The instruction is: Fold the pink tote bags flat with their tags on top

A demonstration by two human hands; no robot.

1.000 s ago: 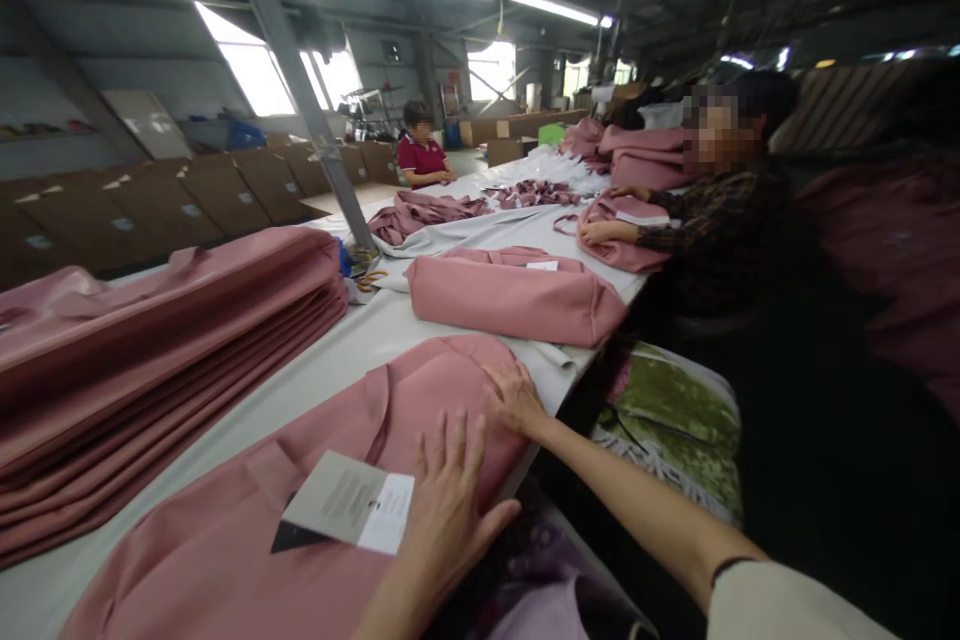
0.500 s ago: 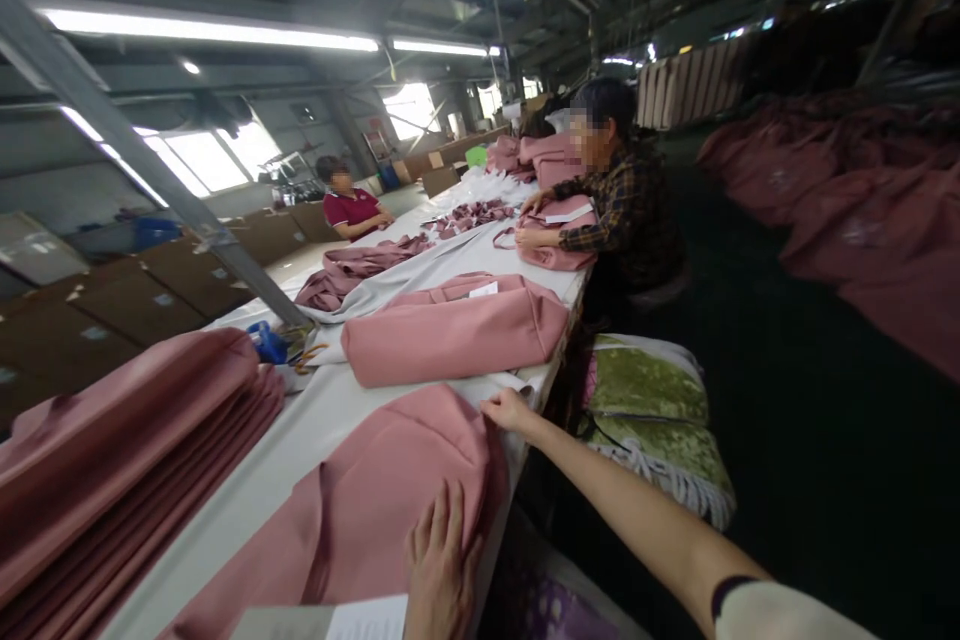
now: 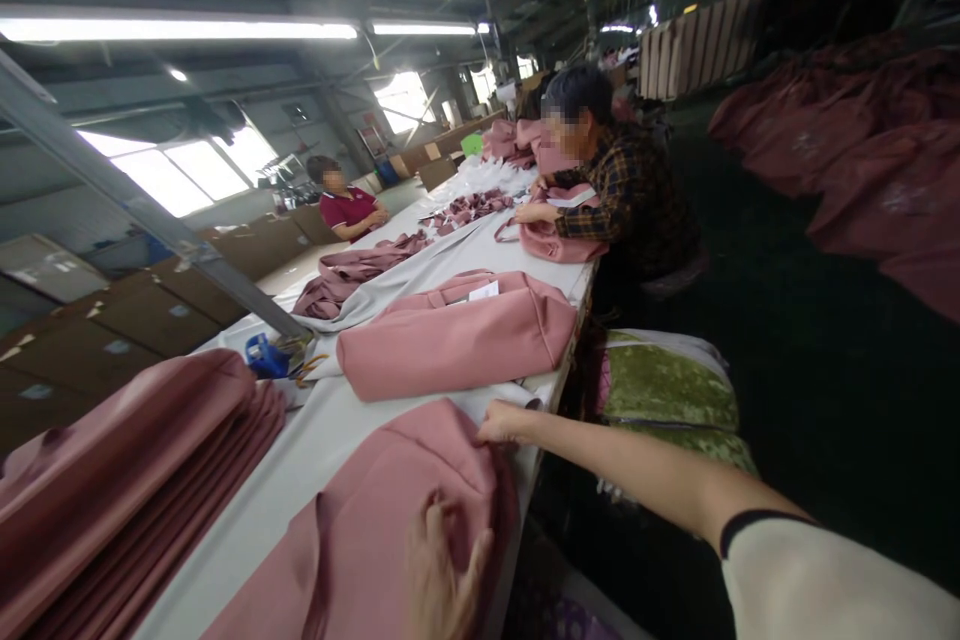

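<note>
A pink fabric bag [image 3: 375,500] lies flat on the white-covered table [image 3: 300,440] close to me. My right hand [image 3: 504,422] pinches the bag's far right edge, its arm stretched in from the right. Nearer to me, my left hand [image 3: 444,570] rests on the bag's right part, fingers apart and slightly bent. Beyond them sits a filled-out pink bag [image 3: 457,335] with a white label [image 3: 484,291] on top.
Folded pink pieces [image 3: 142,480] are stacked at left, near a blue object [image 3: 266,356] and a slanting metal post [image 3: 217,270]. A person in plaid [image 3: 637,195] handles another bag; a second person [image 3: 349,205] sits across. Green bundle [image 3: 667,390] beside the table.
My left hand's fingers have bent and its thumb has spread out. The white-and-grey paper near it has left the view. The view has shifted slightly.
</note>
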